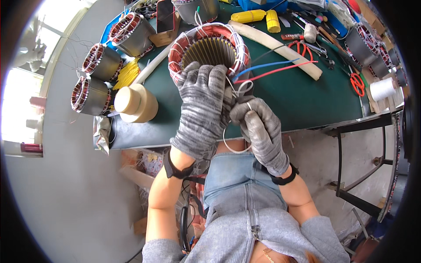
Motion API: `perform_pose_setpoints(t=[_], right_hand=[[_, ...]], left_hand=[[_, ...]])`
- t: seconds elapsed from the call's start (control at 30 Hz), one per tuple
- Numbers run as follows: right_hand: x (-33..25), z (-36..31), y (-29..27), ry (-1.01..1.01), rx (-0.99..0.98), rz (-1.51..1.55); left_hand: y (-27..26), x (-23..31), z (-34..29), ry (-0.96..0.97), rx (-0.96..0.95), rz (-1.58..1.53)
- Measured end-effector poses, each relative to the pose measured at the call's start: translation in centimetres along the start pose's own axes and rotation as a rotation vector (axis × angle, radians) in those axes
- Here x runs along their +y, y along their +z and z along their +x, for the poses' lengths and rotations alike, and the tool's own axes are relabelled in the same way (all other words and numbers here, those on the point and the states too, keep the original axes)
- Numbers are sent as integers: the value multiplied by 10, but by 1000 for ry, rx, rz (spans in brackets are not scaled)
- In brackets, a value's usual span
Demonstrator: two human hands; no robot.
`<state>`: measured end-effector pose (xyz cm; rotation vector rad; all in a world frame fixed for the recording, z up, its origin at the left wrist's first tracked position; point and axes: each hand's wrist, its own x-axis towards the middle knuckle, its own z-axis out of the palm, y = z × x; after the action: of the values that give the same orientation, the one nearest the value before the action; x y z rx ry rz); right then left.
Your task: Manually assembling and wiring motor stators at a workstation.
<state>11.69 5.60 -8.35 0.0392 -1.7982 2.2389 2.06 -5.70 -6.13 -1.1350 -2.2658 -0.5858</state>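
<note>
A motor stator (209, 49) with copper windings bound in white cord lies in front of me on the green table (307, 103). My left hand (199, 107), in a grey knitted glove, is closed over its near rim, fingertips at the opening. Beside it, my gloved right hand (263, 127) pinches a thin white cord (232, 150), which hangs in a loop below the fingers and runs up to the winding. A blue wire (272, 64), a red wire (276, 70) and a black wire (272, 49) stick out to the right of the stator.
Several other stators (103, 61) stand at the left. A cream stepped cylinder (140, 105) sits near the left front edge. Behind lie a long pale rod (280, 49), yellow bundles (247, 16) and a phone (165, 16). Red-handled scissors (357, 84) and a white thread spool (383, 90) are right.
</note>
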Motion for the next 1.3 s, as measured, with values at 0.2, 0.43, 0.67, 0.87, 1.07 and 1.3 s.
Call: perform_pose_setpoints(t=[0.2, 0.43, 0.67, 0.87, 1.07, 1.3], right_hand=[[-8, -1, -7, 261, -84, 756], [60, 31, -10, -603, 34, -416], [71, 34, -13, -640, -51, -448], [42, -29, -61, -72, 4, -130], [138, -400, -332, 493, 170, -1510], [26, -205, -162, -47, 13, -1432]], left_hand=[[12, -14, -11, 45, 13, 109], [2, -5, -4, 21, -40, 75], [-8, 2, 10, -59, -173, 5], [6, -10, 1, 34, -106, 141], [-13, -13, -1, 77, -91, 133], [3, -12, -3, 117, -53, 113]])
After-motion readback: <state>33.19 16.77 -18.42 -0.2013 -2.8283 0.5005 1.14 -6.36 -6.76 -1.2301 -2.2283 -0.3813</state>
